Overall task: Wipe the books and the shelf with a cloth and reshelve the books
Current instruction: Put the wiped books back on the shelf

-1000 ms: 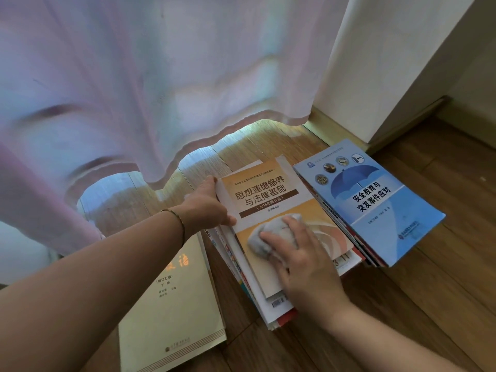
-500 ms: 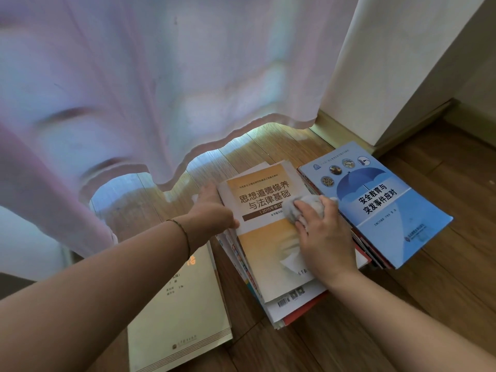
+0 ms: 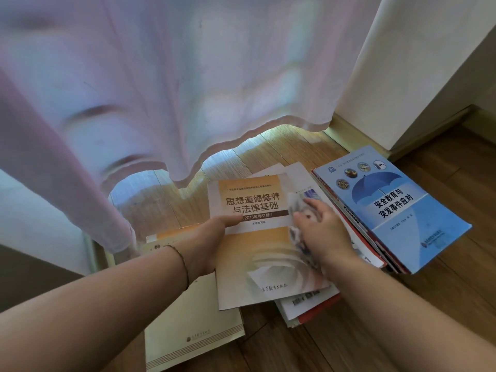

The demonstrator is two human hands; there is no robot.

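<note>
Nearest: cream book [image 3: 188, 318] flat on the wood floor [image 3: 442, 304] at lower left, half covered by the left forearm and the orange book's corner

Orange book [image 3: 257, 237] tilted, left edge raised, lying over a messy stack [image 3: 308, 304] of white and red books

Left hand [image 3: 209, 240] grasps the orange book at its left edge, thumb on the cover, fingers hidden under it; thin bracelet [image 3: 183, 264] on the wrist

Right hand [image 3: 322, 232] palm down at the book's right edge, fingers curled on a crumpled white cloth [image 3: 298, 210], blurred, pressed to the cover

Orange cover reads 思想道德修养与法律基础, (2015年修订版)

Right, just beside: blue book [image 3: 397, 210] atop its own pile, umbrella graphic, 安全教育与突发事件应对

Beyond: sheer pinkish curtain [image 3: 188, 76] hangs just above the floor, hem close over the orange book's top edge; white wall [image 3: 416, 63] with skirting at far right
</note>
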